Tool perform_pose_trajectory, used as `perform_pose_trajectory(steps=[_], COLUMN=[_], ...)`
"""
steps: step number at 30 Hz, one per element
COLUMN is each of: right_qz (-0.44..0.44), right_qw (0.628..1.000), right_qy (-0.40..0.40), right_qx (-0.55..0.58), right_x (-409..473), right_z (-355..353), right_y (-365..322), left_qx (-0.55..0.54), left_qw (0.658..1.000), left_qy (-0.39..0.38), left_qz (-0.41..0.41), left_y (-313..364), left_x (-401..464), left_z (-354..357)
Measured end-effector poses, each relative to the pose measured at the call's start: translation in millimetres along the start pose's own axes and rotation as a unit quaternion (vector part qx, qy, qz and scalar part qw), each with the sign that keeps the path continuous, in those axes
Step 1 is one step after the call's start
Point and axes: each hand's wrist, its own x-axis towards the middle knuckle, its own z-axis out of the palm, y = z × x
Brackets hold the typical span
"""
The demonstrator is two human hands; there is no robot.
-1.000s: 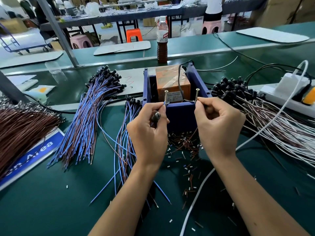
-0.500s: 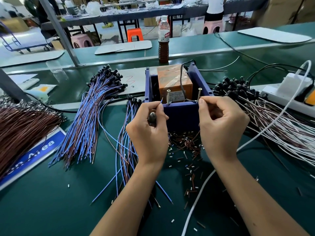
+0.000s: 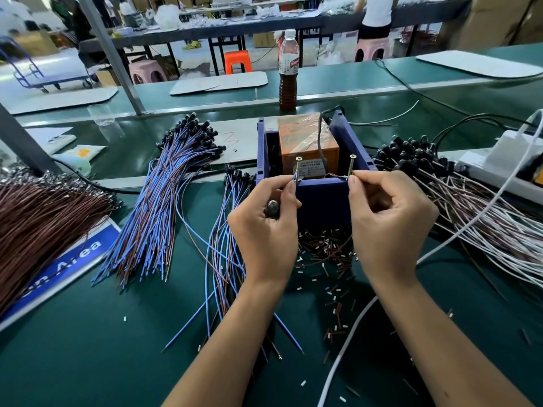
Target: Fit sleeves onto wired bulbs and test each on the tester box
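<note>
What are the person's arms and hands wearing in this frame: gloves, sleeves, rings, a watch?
Nothing that shows. The left hand and right hand are bare, without gloves, rings or finger cots. Both forearms are uncovered to the frame's lower edge, with no sleeve, watch or wrist strap in view. Fingernails are short and unpainted.

A green-topped workbench [image 3: 88, 362] fills the foreground. At 12 o'clock a second green bench [image 3: 338, 80] runs across, with a brown drink bottle [image 3: 288, 71] standing at its near edge. Beyond it are 1 orange stool [image 3: 237, 60] and 2 pink stools [image 3: 146, 70], under a dark table [image 3: 264, 24]. A grey metal post [image 3: 110, 54] slants up at 11 o'clock. The floor is pale.
</note>
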Motion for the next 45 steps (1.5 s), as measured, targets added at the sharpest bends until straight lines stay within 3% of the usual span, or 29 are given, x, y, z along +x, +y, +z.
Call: perform_pose_trajectory(steps=[37, 45], right_qz=[-0.027, 0.006], right_qw=[0.999, 1.000], right_qy=[-0.027, 0.000], right_qx=[-0.018, -0.008], right_x=[1.0, -0.1], right_z=[-2.5, -4.4], right_y=[6.1, 6.2], left_qx=[-0.008, 0.013], left_qw=[1.000, 1.000], left_qy=[-0.013, 0.011], left_qz=[-0.001, 0.004], left_y=[0.5, 1.8], left_x=[0.6, -0.6], left_z=[-1.3, -1.1])
